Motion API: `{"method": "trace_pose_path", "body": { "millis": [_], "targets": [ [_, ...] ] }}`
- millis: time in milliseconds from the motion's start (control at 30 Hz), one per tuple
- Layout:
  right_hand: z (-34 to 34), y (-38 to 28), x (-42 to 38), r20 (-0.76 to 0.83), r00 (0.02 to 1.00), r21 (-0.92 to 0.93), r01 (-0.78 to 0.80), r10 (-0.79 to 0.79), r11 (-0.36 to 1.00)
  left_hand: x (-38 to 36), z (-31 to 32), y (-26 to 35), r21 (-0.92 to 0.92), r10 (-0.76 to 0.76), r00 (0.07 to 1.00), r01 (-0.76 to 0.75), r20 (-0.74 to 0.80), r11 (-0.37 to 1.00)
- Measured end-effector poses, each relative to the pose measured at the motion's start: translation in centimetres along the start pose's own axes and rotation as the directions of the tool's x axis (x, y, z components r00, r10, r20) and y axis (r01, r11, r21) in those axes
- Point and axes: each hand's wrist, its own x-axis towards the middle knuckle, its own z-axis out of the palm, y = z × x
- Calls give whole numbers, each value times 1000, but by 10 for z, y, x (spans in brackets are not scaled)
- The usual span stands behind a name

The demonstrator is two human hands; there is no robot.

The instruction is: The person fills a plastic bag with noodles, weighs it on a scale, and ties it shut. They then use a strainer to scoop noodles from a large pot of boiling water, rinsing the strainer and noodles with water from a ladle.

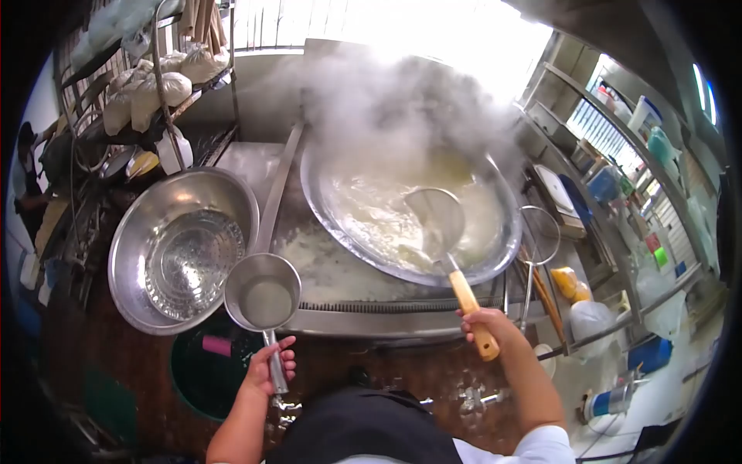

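Note:
My left hand (pixel 270 365) is wrapped round the metal handle of a small saucepan (pixel 263 292), which overlaps the right rim of a big steel bowl (pixel 127 263). The bowl seems to hold clear liquid. My right hand (pixel 495 329) grips the wooden handle of a round mesh skimmer (pixel 437 220). The skimmer's head is over a wide, steaming pan (pixel 332 246), at the surface of the pale, bubbling liquid. Steam hides the pan's far side.
At the left stands a rack with tied plastic bags (pixel 160 94). Another person (pixel 29 182) is at the far left edge. A second strainer (pixel 539 234) lies right of the pan, near metal shelves. A dark green tub (pixel 189 371) is below the bowl.

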Motion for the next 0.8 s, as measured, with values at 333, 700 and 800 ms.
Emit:
{"method": "trace_pose_path", "body": {
  "millis": [333, 700, 800],
  "targets": [
    [52, 11, -29, 244, 970, 41, -8, -2, 999, -17, 39, 18, 136, 55, 993, -41, -105, 990],
    [74, 15, -68, 56, 998, -618, 4, 39, 786, -105, 133, 78, 505, 316, 945, -231, -88, 832],
    [83, 0, -68, 103, 994, -794, 101, -30, 599, -110, 144, 104, 703, 368, 929, -234, -43, 672]
  ]
}}
